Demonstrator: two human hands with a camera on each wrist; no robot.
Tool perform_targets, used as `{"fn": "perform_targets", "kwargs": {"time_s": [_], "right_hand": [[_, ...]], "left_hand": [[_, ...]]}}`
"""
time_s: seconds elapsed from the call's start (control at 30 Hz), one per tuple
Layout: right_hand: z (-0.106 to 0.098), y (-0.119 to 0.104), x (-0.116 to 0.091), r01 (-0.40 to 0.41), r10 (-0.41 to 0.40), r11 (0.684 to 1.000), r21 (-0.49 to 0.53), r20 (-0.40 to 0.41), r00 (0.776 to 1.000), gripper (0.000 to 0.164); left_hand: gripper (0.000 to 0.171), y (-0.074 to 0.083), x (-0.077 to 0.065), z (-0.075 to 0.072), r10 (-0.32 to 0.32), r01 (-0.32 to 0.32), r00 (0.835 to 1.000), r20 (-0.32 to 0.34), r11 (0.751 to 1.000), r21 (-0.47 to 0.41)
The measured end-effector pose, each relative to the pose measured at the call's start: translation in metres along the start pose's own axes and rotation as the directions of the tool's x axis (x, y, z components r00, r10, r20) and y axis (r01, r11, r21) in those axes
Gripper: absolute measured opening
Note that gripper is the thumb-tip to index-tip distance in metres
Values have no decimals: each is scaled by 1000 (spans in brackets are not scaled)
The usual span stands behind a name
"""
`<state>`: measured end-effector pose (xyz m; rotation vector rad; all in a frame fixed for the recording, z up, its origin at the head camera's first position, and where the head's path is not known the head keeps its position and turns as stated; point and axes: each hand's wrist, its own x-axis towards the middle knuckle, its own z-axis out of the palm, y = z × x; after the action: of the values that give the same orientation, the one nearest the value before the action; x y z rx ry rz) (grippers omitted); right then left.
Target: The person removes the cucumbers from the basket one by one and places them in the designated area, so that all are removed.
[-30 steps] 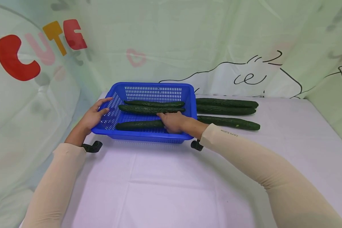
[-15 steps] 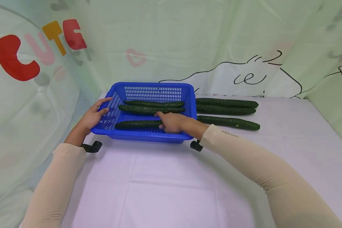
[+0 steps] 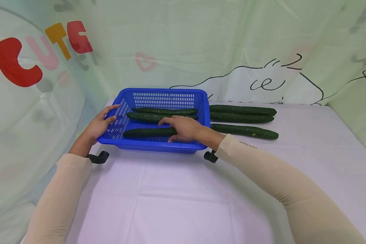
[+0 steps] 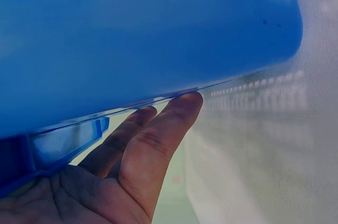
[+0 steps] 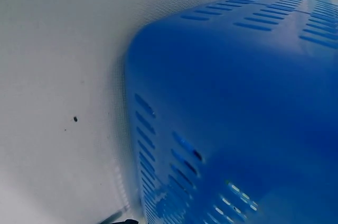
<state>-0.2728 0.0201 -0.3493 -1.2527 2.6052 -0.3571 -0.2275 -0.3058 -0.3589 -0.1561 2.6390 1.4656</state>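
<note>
A blue perforated plastic basket (image 3: 158, 146) stands on the table with several long dark green cucumbers in it. My left hand (image 3: 99, 126) grips its left rim, thumb over the inside; in the left wrist view the fingers (image 4: 153, 147) touch the outer wall from below. Inside the basket, my right hand (image 3: 186, 128) is spread over the right part of the front cucumber (image 3: 149, 132), thumb in front and fingers behind, not closed on it. Behind lies another cucumber (image 3: 143, 117), partly covered by the right fingers, with a thin cucumber (image 3: 164, 110) at the back.
Right of the basket, three more cucumbers lie on the white tablecloth: a rear cucumber (image 3: 244, 109), a middle cucumber (image 3: 242, 117) and a front cucumber (image 3: 247, 131). Their left ends are hidden by the basket. Printed curtains (image 3: 183, 44) hang behind and on both sides.
My right hand has let go of the front cucumber; its fingers have spread and lifted slightly up and left. The left hand and basket have stayed put.
</note>
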Motion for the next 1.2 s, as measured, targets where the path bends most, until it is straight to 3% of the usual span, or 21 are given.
{"fn": "perform_targets", "kwargs": {"time_s": [0.2,0.5,0.73,0.87,1.0,1.2], "right_hand": [[0,-1,-1,48,-51,998,-37,-75,996,48],[-1,-3,-3,44,-65,989,-141,-150,987,44],[2,-4,-7,44,-154,929,-368,-276,949,39],[2,-5,-8,4,-159,900,-436,-319,934,38],[1,-6,-8,-47,-120,903,-428,-355,927,37],[-1,-5,-12,-104,-64,931,-349,-439,896,36]], "left_hand": [[52,-2,-1,-1,-6,6,1000,-5,1000,-1],[52,-3,-1,-2,0,0,1000,-3,1000,-9],[53,-2,1,-1,-8,8,1000,-2,1000,-8],[53,-2,1,-1,-8,8,1000,1,1000,-4],[53,-1,0,-1,-5,5,1000,-1,1000,6],[52,1,-1,-1,-1,1,1000,-10,1000,15]]}}
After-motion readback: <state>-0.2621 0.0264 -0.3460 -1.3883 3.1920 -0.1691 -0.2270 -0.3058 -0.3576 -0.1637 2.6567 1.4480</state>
